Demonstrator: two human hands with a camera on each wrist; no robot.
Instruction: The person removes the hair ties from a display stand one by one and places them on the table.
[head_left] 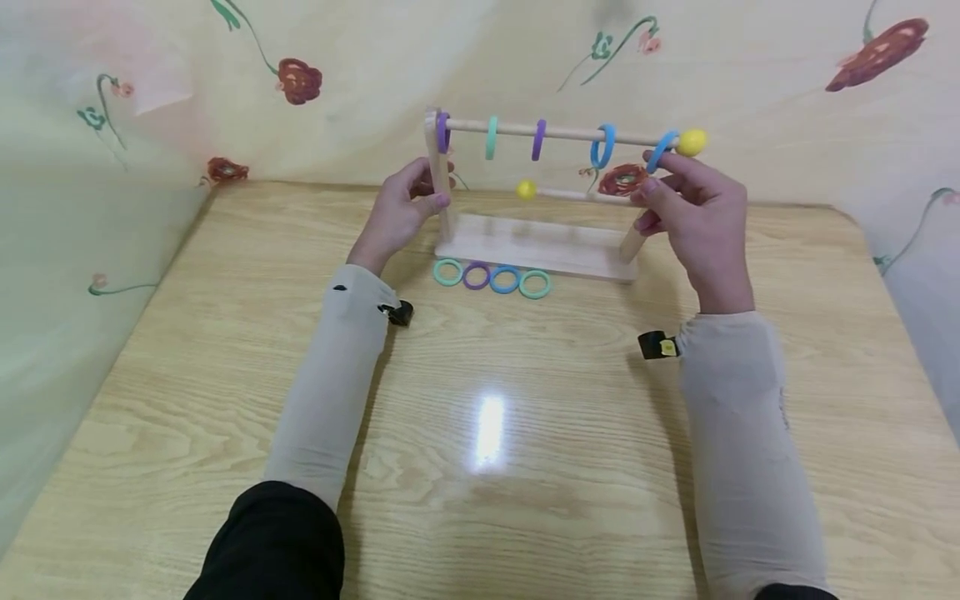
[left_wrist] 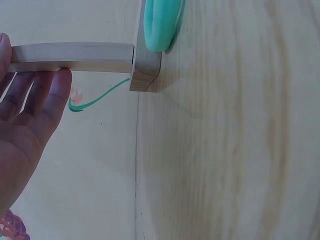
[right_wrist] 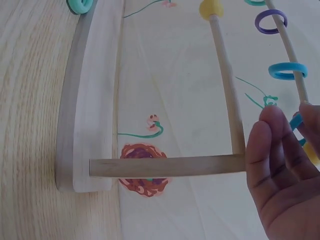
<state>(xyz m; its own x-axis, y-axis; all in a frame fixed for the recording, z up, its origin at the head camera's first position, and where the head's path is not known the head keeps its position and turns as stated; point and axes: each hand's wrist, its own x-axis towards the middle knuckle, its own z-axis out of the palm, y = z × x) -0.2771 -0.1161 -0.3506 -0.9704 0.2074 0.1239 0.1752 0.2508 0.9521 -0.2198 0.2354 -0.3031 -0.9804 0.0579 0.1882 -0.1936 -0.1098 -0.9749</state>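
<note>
Black sleeve cloth (head_left: 270, 542) is lying nearest the camera, and beyond it your pale sleeves (head_left: 750, 450) are spanning the bench (head_left: 585, 500) before a wooden stand (head_left: 540, 246); your left hand (head_left: 397, 208) is holding the left upright (head_left: 438, 171), thumb in front and fingers behind, while your right hand (head_left: 705, 208) is pinching a blue ring (head_left: 660, 152), its grip clamped on the lower edge, apparently between thumb and index finger. That ring is sitting tilted near the right end of the upper rod (head_left: 517, 129), seemingly circling it, just left of a yellow ball (head_left: 692, 142). You are facing a rod whose long axis is running left to right, so what seems to matter is how the ring's hole is lining up with that axis; your right hand is plainly the nearer, with the ring lying above and left of its palm. Farther left, a second blue ring (head_left: 610, 143), a purple ring (head_left: 539, 140), a green ring (head_left: 491, 138) and another purple ring (head_left: 443, 133) are hanging on the rod, and four loose rings (head_left: 505, 292) are lying in a row along the stand's near edge
</note>
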